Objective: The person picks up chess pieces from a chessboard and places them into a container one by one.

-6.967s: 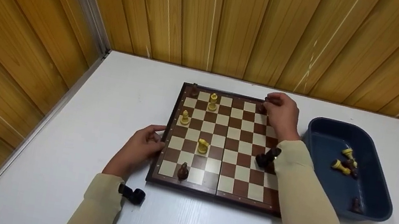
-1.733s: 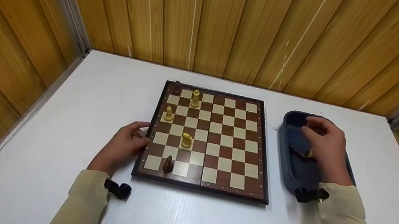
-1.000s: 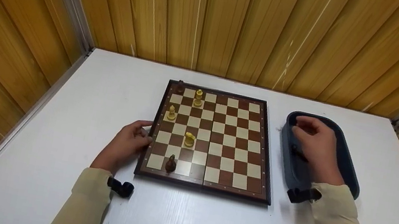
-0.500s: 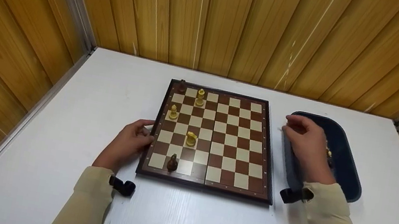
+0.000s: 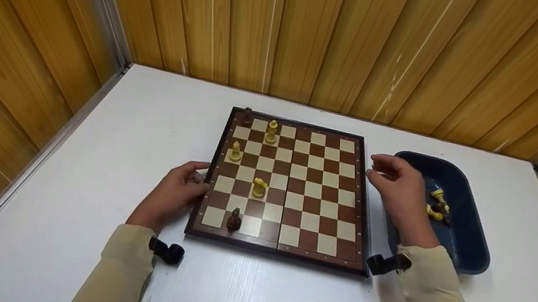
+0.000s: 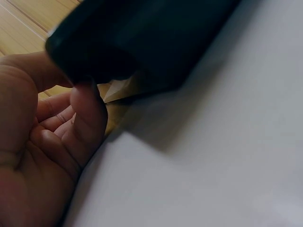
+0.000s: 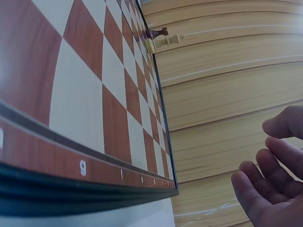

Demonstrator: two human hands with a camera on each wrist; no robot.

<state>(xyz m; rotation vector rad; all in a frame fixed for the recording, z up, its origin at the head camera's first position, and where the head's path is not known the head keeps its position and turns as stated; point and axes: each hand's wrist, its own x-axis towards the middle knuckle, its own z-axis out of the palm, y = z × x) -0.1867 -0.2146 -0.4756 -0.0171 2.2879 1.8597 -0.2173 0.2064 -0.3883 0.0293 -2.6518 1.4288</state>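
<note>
On the white table lies a brown and cream chessboard [image 5: 325, 199]. My left hand [image 5: 171, 195] grips its left edge with thumb and index finger, the other fingers curled. Off the right edge hovers my right hand [image 5: 399, 189], fingers loosely bent; the right wrist view shows nothing between them. Standing on the board's left half are a dark piece [image 5: 247, 116] at the far corner, a tall yellow piece [image 5: 271, 132], a shorter yellow piece [image 5: 235, 152], a yellow knight [image 5: 259, 187] and a dark piece [image 5: 234, 219] near the front edge.
Right of the board sits a dark blue tray [image 5: 476, 248], partly behind the right hand and forearm, with yellow and dark chess pieces [image 5: 434, 212] lying in it. A wood-panelled wall [image 5: 300, 30] rises behind the table. A black wrist camera [image 5: 167, 252] is on the left wrist.
My right hand has gone from the far right corner of the board to over the tray, then left to beside the board. The dark piece at that corner has left the board.
</note>
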